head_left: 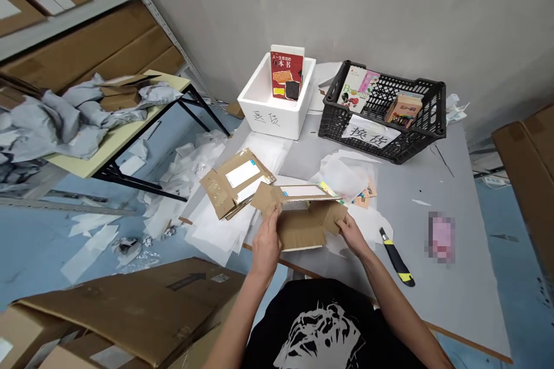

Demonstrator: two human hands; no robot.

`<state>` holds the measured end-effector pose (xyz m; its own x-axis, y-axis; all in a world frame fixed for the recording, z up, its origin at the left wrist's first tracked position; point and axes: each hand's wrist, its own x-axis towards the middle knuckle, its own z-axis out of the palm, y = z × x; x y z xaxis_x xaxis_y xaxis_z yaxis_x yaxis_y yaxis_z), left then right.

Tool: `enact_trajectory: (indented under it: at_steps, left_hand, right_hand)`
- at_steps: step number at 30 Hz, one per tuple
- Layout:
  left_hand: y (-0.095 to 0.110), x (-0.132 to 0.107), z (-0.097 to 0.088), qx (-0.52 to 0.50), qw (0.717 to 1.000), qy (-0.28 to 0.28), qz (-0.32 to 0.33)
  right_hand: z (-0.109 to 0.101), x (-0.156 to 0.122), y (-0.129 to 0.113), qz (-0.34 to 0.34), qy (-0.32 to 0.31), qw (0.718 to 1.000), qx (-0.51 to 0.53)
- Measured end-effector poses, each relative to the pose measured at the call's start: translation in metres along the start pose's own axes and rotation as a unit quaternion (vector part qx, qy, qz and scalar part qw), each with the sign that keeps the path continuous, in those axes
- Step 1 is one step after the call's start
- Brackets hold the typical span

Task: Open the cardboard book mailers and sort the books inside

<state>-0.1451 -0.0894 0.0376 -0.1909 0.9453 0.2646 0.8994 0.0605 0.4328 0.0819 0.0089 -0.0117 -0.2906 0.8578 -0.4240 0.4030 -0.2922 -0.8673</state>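
Observation:
I hold a small brown cardboard parcel over the near edge of the grey table. My left hand grips its left flap with the fingers closed round the cardboard. My right hand grips the right flap in the same way. The parcel's flaps stand open, and a white-edged book shows at the parcel's top. A flattened cardboard mailer with white labels lies just left of the parcel on sheets of white wrapping paper.
A yellow-and-black utility knife lies right of my right hand. At the back stand a white foam box with a red book and a black crate of books. Cardboard boxes and paper scraps cover the floor at left.

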Motion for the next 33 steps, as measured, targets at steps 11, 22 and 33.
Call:
enact_trajectory:
  at_steps: [11, 22, 33]
  left_hand:
    - [-0.094, -0.104, 0.094, 0.099, 0.934, -0.319, 0.130]
    - [-0.101, -0.101, 0.106, -0.042, 0.962, -0.156, -0.219]
    - [-0.097, -0.060, 0.068, -0.277, 0.854, 0.010, -0.440]
  right_hand:
    - [0.023, 0.028, 0.053, 0.153, -0.027, 0.987, 0.030]
    - [0.036, 0.062, 0.067, 0.147, 0.002, 0.962, -0.231]
    - [0.043, 0.036, 0.020, -0.032, 0.029, 0.998, -0.039]
